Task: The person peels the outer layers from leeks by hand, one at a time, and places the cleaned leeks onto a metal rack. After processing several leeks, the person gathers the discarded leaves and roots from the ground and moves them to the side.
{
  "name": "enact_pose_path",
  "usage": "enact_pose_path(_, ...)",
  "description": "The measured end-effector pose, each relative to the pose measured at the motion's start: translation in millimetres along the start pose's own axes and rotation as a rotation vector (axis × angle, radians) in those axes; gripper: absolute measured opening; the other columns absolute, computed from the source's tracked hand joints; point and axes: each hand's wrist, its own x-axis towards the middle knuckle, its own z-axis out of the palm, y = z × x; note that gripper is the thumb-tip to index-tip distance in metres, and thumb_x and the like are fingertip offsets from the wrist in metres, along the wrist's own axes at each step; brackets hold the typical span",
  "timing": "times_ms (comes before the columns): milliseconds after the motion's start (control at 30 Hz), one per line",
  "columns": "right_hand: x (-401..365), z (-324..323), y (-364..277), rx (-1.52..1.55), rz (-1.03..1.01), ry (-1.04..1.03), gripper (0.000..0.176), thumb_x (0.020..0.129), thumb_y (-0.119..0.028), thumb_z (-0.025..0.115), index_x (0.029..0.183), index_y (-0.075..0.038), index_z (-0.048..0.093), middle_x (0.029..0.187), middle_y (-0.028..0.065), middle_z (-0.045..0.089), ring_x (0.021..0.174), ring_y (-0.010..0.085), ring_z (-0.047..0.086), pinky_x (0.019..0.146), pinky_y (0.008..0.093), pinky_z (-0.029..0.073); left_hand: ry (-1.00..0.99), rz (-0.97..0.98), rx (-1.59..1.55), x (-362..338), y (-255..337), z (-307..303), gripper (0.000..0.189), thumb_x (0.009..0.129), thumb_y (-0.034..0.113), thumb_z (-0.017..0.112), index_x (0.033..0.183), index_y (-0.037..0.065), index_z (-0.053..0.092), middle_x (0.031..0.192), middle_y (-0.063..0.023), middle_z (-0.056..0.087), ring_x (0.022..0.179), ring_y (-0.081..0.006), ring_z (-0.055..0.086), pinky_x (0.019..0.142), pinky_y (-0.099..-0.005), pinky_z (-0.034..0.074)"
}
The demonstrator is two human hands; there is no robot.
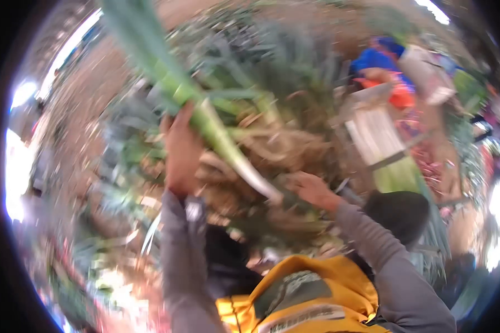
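My left hand [182, 152] is closed round a leek [214, 125], which slants from its green leaves at the upper left to its white root end near the middle. Close to that root end is my right hand [315, 191], its fingers curled together. Motion blur hides what, if anything, is between them. Beneath both hands lies a heap of leeks [261, 66] with green tops, among brown, dry-looking leaves and roots [289, 147].
To the right, a bundle of leeks [375, 130] is tied with a dark band. Beyond it are a blue and orange item [394, 91], a pale sack [428, 75] and some red netting [425, 161]. Brown ground [83, 116] shows at the left.
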Motion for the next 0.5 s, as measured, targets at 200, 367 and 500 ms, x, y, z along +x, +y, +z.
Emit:
enact_pose_path(200,113.3,-80.1,-134.2,-0.106,-0.508,0.481,0.069,0.089,-0.017,0.071,0.146,0.007,0.04,0.143,0.0249,0.051,0.134,0.0406,0.048,0.109,0.0441,0.045,-0.008,-0.484,-1.153,11.0,51.2,48.3,0.046,0.094,0.007,0.069,0.137,0.005,0.054,0.125,-0.0056,0.062,0.111,-0.0175,0.06,0.092,-0.0332,0.048)
enact_pose_path(367,115.3,-57.1,-158.6,-0.293,-0.388,0.669,0.06,0.084,-0.004,0.062,0.14,0.009,0.044,0.127,0.0221,0.053,0.121,0.0362,0.055,0.094,0.0421,0.052,-0.059,-0.367,-1.228,3.4,53.4,45.1,0.039,0.094,0.004,0.064,0.132,0.006,0.056,0.125,-0.0036,0.064,0.113,-0.0171,0.061,0.096,-0.0361,0.048)
enact_pose_path(500,127.5,-61.3,-166.6,-0.246,-0.465,0.802,0.052,0.086,-0.005,0.064,0.135,0.006,0.05,0.124,0.0214,0.057,0.109,0.0397,0.06,0.089,0.0443,0.053,-0.062,-0.341,-1.335,1.9,72.8,26.8,0.049,0.095,0.006,0.063,0.142,0.008,0.051,0.13,-0.0041,0.061,0.118,-0.0142,0.055,0.098,-0.0324,0.043)
